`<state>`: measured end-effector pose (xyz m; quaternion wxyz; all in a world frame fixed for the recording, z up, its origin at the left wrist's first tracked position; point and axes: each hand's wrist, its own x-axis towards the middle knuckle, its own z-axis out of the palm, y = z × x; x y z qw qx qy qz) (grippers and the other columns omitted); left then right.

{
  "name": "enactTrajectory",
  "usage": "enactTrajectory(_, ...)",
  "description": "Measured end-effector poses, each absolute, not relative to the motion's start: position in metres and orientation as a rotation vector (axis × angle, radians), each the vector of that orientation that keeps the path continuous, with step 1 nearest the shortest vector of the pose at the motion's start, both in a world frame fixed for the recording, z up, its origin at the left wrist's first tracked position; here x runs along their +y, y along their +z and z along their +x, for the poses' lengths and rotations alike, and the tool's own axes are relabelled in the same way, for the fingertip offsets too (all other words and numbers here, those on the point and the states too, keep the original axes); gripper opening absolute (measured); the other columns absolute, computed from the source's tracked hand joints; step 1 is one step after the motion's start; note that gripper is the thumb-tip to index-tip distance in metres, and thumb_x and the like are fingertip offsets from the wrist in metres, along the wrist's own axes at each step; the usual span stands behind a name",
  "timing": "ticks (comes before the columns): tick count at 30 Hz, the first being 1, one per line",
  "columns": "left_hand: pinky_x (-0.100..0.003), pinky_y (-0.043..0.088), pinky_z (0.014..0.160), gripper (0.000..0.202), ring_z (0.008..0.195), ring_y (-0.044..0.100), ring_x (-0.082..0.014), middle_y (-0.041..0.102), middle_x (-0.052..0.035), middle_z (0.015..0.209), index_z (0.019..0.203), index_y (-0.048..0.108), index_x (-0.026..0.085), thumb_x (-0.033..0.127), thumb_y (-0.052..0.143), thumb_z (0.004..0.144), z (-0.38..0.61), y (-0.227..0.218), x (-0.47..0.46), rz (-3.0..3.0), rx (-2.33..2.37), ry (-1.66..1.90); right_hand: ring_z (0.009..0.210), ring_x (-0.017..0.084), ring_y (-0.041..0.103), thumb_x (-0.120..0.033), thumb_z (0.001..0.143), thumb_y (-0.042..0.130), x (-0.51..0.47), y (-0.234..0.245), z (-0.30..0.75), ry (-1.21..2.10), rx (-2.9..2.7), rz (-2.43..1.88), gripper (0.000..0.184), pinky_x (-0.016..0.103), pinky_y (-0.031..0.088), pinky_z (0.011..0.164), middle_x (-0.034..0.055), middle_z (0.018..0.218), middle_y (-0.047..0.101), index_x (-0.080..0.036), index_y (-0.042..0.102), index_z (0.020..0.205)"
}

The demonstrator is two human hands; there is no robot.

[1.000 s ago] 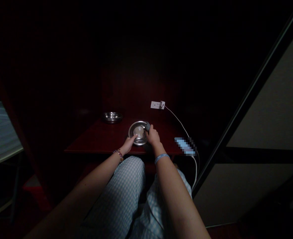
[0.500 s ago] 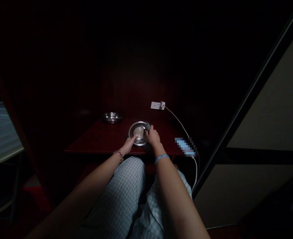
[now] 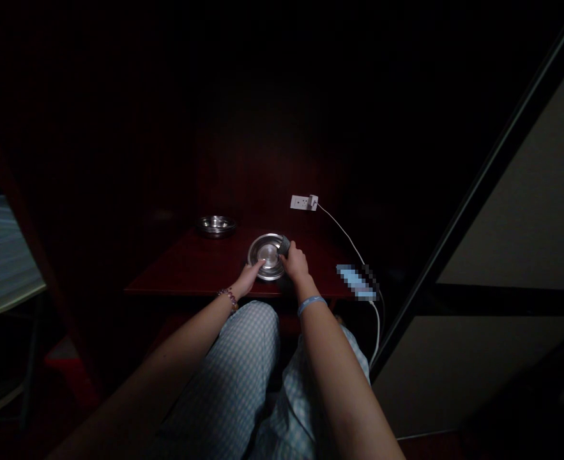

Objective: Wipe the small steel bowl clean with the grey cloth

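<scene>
A shiny steel bowl (image 3: 265,243) is tilted toward me above the front part of the dark red tabletop (image 3: 181,271). My left hand (image 3: 249,277) grips its lower left rim, thumb over the inner side and the other fingers hidden behind. At the bowl's right rim, my right hand (image 3: 295,260) is closed on a grey cloth (image 3: 285,245), which touches the rim and inner wall. Farther back on the left stands a small stack of steel bowls (image 3: 216,225).
A white wall socket (image 3: 301,202) holds a plug with a white cable (image 3: 346,234) running down to a blurred-out blue device (image 3: 357,283) at the table's right. My knees (image 3: 257,326) are below the front edge. A red stool (image 3: 71,367) stands at lower left.
My right hand and the cloth have shifted very slightly left, a little farther over the bowl's inner side. The bowl and my left hand stay nearly still.
</scene>
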<state>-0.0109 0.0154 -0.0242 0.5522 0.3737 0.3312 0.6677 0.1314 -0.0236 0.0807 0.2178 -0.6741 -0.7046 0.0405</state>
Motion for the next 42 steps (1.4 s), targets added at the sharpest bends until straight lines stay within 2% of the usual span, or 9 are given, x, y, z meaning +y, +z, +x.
enactTrajectory(11,-0.044,0.045,0.108,0.039,0.111,0.07,-0.03,0.079,-0.0149,0.1,0.093,0.076,0.012,0.034,0.088,0.063,-0.0115,-0.0256,0.016,0.893,0.799,1.572,0.12,0.029,0.067,-0.027,0.095,0.064,-0.0246,0.0812,0.1325,0.103,-1.973,-1.86,0.057,0.033,0.051,0.095,0.0217,0.13,0.067,-0.01,0.04,0.144)
enactTrajectory(17,-0.043,0.046,0.108,0.038,0.109,0.071,-0.0292,0.079,-0.0131,0.1,0.093,0.075,0.012,0.032,0.088,0.064,-0.0125,-0.028,0.0195,0.884,0.794,1.575,0.119,0.029,0.067,-0.033,0.095,0.063,-0.0224,0.0787,0.1321,0.092,-1.988,-1.855,0.06,0.033,0.051,0.093,0.0226,0.128,0.067,-0.009,0.038,0.144)
enactTrajectory(24,-0.043,0.045,0.108,0.037,0.109,0.07,-0.0281,0.078,-0.0132,0.105,0.095,0.074,0.012,0.031,0.086,0.065,-0.013,-0.0279,0.0196,0.901,0.775,1.572,0.121,0.03,0.066,-0.029,0.093,0.066,-0.0216,0.0799,0.1322,0.114,-1.999,-1.861,0.066,0.032,0.051,0.092,0.0231,0.128,0.068,-0.008,0.035,0.147)
enactTrajectory(38,-0.043,0.044,0.109,0.037,0.111,0.07,-0.0282,0.078,-0.014,0.103,0.097,0.075,0.012,0.03,0.085,0.067,-0.0099,-0.025,0.0154,0.908,0.77,1.599,0.122,0.031,0.066,-0.035,0.093,0.067,-0.0221,0.0805,0.1327,0.152,-1.995,-1.859,0.071,0.033,0.05,0.094,0.0237,0.131,0.066,-0.007,0.033,0.149)
enactTrajectory(42,-0.041,0.045,0.108,0.034,0.109,0.07,-0.0265,0.078,-0.0129,0.103,0.095,0.075,0.012,0.027,0.084,0.066,-0.0104,-0.0251,0.0165,0.894,0.788,1.596,0.12,0.031,0.066,-0.038,0.097,0.06,-0.0218,0.0798,0.1313,0.132,-1.984,-1.858,0.065,0.034,0.051,0.093,0.0239,0.13,0.066,-0.008,0.033,0.148)
